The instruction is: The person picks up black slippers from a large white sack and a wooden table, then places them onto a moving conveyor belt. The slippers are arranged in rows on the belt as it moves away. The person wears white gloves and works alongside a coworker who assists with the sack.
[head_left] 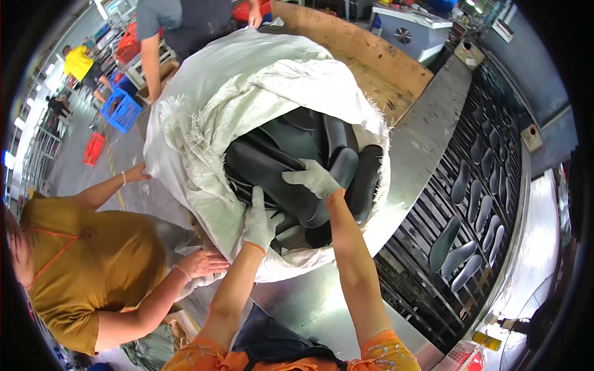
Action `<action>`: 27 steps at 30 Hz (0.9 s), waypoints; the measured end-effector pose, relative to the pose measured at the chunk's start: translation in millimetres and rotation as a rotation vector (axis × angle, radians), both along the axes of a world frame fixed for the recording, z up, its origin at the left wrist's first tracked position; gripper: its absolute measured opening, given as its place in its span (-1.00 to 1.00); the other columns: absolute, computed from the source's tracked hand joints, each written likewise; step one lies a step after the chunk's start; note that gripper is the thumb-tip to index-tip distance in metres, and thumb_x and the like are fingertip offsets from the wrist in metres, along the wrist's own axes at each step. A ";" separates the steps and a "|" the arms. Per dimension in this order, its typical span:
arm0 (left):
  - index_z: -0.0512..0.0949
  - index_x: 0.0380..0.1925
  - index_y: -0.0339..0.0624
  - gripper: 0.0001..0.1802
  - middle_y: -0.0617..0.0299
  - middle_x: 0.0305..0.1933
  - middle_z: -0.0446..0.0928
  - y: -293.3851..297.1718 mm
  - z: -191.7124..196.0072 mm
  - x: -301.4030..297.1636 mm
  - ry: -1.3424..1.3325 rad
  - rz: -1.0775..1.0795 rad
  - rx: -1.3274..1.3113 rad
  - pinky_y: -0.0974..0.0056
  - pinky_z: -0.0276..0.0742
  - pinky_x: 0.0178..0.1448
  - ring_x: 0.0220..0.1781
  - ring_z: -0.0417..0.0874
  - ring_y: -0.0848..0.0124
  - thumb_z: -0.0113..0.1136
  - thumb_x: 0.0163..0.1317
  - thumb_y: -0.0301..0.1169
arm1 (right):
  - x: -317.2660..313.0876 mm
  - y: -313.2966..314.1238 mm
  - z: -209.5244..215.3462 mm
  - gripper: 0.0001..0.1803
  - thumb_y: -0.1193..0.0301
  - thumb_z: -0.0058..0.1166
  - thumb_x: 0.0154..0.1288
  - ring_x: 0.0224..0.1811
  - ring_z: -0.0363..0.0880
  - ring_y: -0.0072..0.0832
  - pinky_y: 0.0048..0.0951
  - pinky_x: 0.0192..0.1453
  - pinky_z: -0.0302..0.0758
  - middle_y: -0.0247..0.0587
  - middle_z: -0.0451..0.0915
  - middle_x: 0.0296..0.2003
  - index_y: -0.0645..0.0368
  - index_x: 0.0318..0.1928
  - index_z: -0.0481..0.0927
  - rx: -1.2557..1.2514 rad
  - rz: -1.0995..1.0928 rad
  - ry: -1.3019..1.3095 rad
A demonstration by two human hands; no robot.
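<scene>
A big white woven sack (247, 80) lies on its side on the steel table (427, 130), its mouth toward me and stuffed with several black shoe soles (272, 167). Both my hands wear grey knit gloves. My left hand (260, 222) reaches into the lower edge of the sack's mouth and rests on a sole there. My right hand (314, 179) lies on top of the soles in the middle of the mouth, fingers curled over one of them. Whether either hand has a firm hold is hard to tell.
A person in a mustard shirt (86, 266) stands at my left, hands on the sack. Another person (179, 25) stands behind the sack. At the right a black slatted conveyor (476, 204) carries more soles. A wooden board (371, 55) lies behind the sack; blue and red crates sit at far left.
</scene>
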State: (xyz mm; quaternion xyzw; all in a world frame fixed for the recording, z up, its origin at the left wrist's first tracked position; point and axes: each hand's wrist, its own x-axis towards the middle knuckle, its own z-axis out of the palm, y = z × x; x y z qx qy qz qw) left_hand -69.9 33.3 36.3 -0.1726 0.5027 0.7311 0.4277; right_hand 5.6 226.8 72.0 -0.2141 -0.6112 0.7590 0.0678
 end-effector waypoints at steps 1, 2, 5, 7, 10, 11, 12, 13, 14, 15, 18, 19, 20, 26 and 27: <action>0.12 0.45 -0.34 0.02 -0.04 0.51 0.18 1.6 2.7 3.6 0.018 -0.018 -0.015 -0.32 0.48 0.36 0.47 0.33 -0.05 0.32 0.27 0.13 | -0.3 2.1 -17.6 -0.25 0.18 0.44 0.09 -0.02 0.67 -0.38 -0.41 0.18 0.52 -0.03 0.73 -0.04 0.46 0.20 0.59 0.090 -0.048 -0.058; 0.13 0.46 -0.33 0.01 -0.04 0.51 0.18 4.5 -5.1 4.6 0.012 -0.029 0.008 -0.33 0.46 0.38 0.47 0.32 -0.05 0.32 0.27 0.13 | 0.4 8.7 -41.6 -0.23 0.17 0.45 0.08 0.00 0.67 -0.37 -0.40 0.19 0.52 -0.02 0.73 -0.03 0.46 0.21 0.59 0.185 -0.101 -0.122; 0.14 0.48 -0.27 0.00 -0.04 0.52 0.19 -15.1 -15.9 -8.4 0.040 -0.012 0.096 -0.34 0.42 0.40 0.49 0.30 -0.04 0.33 0.26 0.11 | 5.2 -16.0 16.4 -0.25 0.17 0.47 0.05 0.01 0.68 -0.35 -0.39 0.19 0.53 -0.03 0.73 -0.03 0.44 0.18 0.62 0.223 -0.114 -0.243; 0.17 0.48 -0.21 -0.05 0.00 0.52 0.21 -12.3 -8.5 1.5 0.132 -0.051 0.122 -0.33 0.42 0.39 0.47 0.34 -0.03 0.30 0.29 0.11 | 21.9 -19.4 31.9 -0.30 0.22 0.45 0.06 -0.01 0.69 -0.37 -0.39 0.18 0.54 -0.05 0.74 -0.04 0.42 0.17 0.63 0.116 -0.060 -0.163; 0.33 0.41 -0.21 -0.33 0.09 0.37 0.41 -23.3 -24.3 5.1 0.227 -0.147 0.259 -0.03 0.49 0.36 0.36 0.45 0.17 0.13 0.49 0.00 | 39.9 -32.7 30.6 -0.49 0.42 0.36 0.10 -0.09 0.69 -0.46 -0.38 0.10 0.59 -0.21 0.76 -0.13 0.33 0.10 0.70 -0.069 -0.044 0.089; 0.37 0.37 -0.23 -0.37 0.11 0.31 0.47 -21.8 -11.8 12.2 0.108 -0.104 0.333 0.06 0.52 0.33 0.32 0.49 0.23 0.11 0.52 -0.01 | 50.1 -36.6 29.6 -0.50 0.42 0.36 0.09 -0.10 0.69 -0.47 -0.39 0.10 0.59 -0.22 0.77 -0.14 0.33 0.09 0.70 -0.036 -0.083 0.077; 0.41 0.34 -0.25 -0.38 0.10 0.28 0.50 -28.9 -7.8 12.9 0.166 -0.122 0.282 0.10 0.53 0.32 0.29 0.51 0.24 0.11 0.52 0.00 | 56.8 -42.9 31.2 -0.50 0.45 0.36 0.11 -0.06 0.68 -0.47 -0.39 0.13 0.58 -0.22 0.75 -0.09 0.32 0.11 0.69 -0.090 -0.084 0.072; 0.44 0.31 -0.26 -0.38 0.10 0.25 0.52 -40.9 -8.6 12.4 0.226 -0.140 0.228 0.14 0.54 0.30 0.25 0.54 0.25 0.11 0.52 0.01 | 64.4 -51.0 30.2 -0.50 0.48 0.36 0.13 -0.02 0.67 -0.47 -0.40 0.17 0.56 -0.22 0.74 -0.04 0.31 0.13 0.67 -0.150 -0.085 0.070; 0.43 0.31 -0.27 -0.38 0.09 0.26 0.52 -49.4 -10.1 10.0 0.224 -0.160 0.207 0.12 0.54 0.31 0.24 0.55 0.23 0.11 0.51 0.00 | 72.9 -59.1 29.8 -0.50 0.47 0.36 0.13 -0.02 0.67 -0.48 -0.40 0.17 0.56 -0.22 0.75 -0.05 0.31 0.13 0.67 -0.137 -0.111 0.095; 0.43 0.32 -0.28 -0.38 0.07 0.28 0.51 -58.0 -10.4 7.9 0.233 -0.176 0.185 0.10 0.53 0.31 0.24 0.56 0.21 0.12 0.51 -0.01 | 81.2 -69.0 30.1 -0.49 0.47 0.37 0.13 -0.03 0.67 -0.49 -0.40 0.17 0.56 -0.22 0.75 -0.06 0.31 0.13 0.67 -0.124 -0.129 0.129; 0.38 0.38 -0.30 -0.33 0.10 0.34 0.49 -73.5 6.2 25.4 0.248 -0.224 0.221 0.13 0.39 0.47 0.32 0.50 0.23 0.05 0.54 0.02 | 110.0 -99.2 29.3 -0.45 0.44 0.38 0.12 -0.04 0.67 -0.49 -0.40 0.17 0.56 -0.21 0.76 -0.09 0.31 0.15 0.64 -0.124 -0.213 0.121; 0.35 0.40 -0.32 -0.34 0.10 0.36 0.48 -78.9 11.0 29.7 0.248 -0.255 0.204 0.11 0.37 0.49 0.33 0.49 0.22 0.05 0.54 -0.03 | 122.3 -109.7 29.9 -0.45 0.43 0.39 0.11 -0.04 0.66 -0.50 -0.40 0.17 0.56 -0.22 0.76 -0.09 0.31 0.15 0.63 -0.152 -0.260 0.126; 0.34 0.40 -0.30 -0.35 0.09 0.37 0.47 -88.4 7.6 30.1 0.235 -0.264 0.175 0.10 0.36 0.50 0.34 0.48 0.20 0.06 0.54 -0.03 | 132.0 -118.7 30.5 -0.44 0.43 0.40 0.11 -0.06 0.66 -0.51 -0.42 0.14 0.57 -0.22 0.75 -0.11 0.31 0.16 0.63 -0.183 -0.286 0.120; 0.32 0.39 -0.18 -0.36 0.11 0.36 0.45 -109.4 15.9 69.5 0.033 -0.309 0.142 -0.05 0.51 0.39 0.31 0.51 0.14 0.28 0.41 -0.22 | 180.9 -165.1 0.4 -0.21 0.42 0.44 0.07 -0.04 0.63 -0.49 -0.43 0.14 0.57 -0.16 0.68 -0.01 0.33 0.33 0.46 -0.258 -0.449 0.044; 0.31 0.39 -0.16 -0.35 0.12 0.35 0.45 -115.9 20.2 75.2 0.001 -0.307 0.136 -0.07 0.54 0.36 0.31 0.52 0.13 0.32 0.38 -0.25 | 193.3 -172.8 -5.2 -0.17 0.44 0.44 0.07 0.00 0.62 -0.47 -0.41 0.19 0.55 -0.14 0.67 0.03 0.34 0.37 0.41 -0.276 -0.476 0.093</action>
